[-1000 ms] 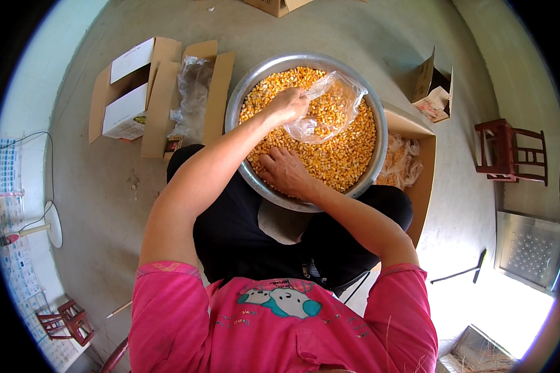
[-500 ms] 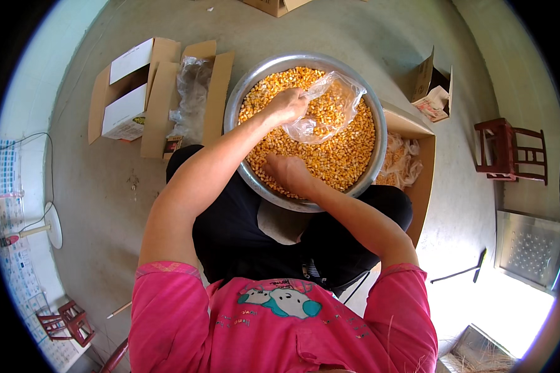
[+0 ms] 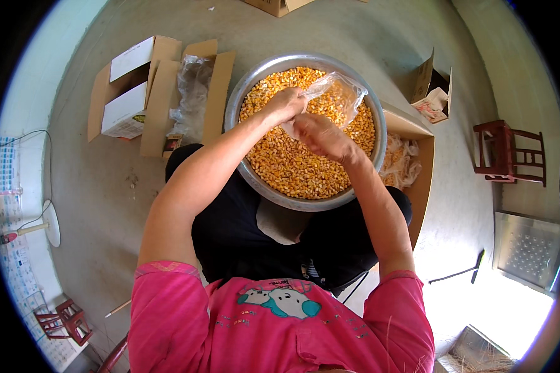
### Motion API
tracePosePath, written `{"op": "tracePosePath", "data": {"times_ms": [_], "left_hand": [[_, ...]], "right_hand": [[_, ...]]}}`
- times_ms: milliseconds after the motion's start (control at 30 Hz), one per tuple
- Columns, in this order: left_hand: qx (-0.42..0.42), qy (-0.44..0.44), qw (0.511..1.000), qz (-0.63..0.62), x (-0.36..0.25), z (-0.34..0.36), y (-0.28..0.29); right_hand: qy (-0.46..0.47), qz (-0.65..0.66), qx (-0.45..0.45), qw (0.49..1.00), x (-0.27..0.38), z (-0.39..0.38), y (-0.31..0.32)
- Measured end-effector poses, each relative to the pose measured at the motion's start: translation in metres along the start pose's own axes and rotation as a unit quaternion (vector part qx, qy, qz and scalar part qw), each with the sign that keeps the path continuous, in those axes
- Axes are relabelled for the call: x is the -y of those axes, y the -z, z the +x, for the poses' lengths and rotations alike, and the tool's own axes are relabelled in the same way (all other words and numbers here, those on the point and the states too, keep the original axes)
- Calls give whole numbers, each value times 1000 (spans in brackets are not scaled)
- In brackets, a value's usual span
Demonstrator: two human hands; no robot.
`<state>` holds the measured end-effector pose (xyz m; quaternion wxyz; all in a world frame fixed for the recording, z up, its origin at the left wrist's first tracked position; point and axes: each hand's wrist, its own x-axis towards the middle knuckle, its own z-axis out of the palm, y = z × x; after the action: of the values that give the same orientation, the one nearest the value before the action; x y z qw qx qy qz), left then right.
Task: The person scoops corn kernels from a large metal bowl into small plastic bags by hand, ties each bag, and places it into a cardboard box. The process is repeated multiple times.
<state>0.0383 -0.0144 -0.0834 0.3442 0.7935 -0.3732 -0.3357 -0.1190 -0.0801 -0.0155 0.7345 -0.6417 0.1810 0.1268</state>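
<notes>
A wide metal basin [image 3: 242, 99] full of loose yellow corn kernels [image 3: 292, 165] stands in front of me, by my legs. Over the corn, my left hand [image 3: 287, 104] pinches the edge of a clear plastic bag [image 3: 348, 90], which spreads out to the right of it. My right hand [image 3: 322, 135] is closed at the near side of the bag, close to the left fingertips. What its fingers hold is hidden. Part of the bag is covered by this hand.
An open cardboard box [image 3: 214, 93] with clear plastic bags lies left of the basin, beside a white-and-brown box [image 3: 124, 112]. Right of the basin, another carton [image 3: 420, 133] contains filled clear bags. A small box [image 3: 432, 93] and a dark red chair [image 3: 501, 149] stand farther right.
My right hand has risen from the corn at the near side of the basin to the bag. The left hand keeps its hold on the bag in nearly the same place.
</notes>
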Motion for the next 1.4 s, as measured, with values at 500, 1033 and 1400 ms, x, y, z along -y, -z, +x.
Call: {"op": "tracePosePath", "data": {"times_ms": [500,1033,1400], "left_hand": [[26,74,997,10,-21,-16,8],[25,44,998,-33,-10,-2,3],[26,57,998,-3,-22,-12,8]], "right_hand": [[78,193,-347,915,-50,61,72],[23,-138,57,989,-26,8,-7],[160,-600,-141,771,-95,12,-47]]}}
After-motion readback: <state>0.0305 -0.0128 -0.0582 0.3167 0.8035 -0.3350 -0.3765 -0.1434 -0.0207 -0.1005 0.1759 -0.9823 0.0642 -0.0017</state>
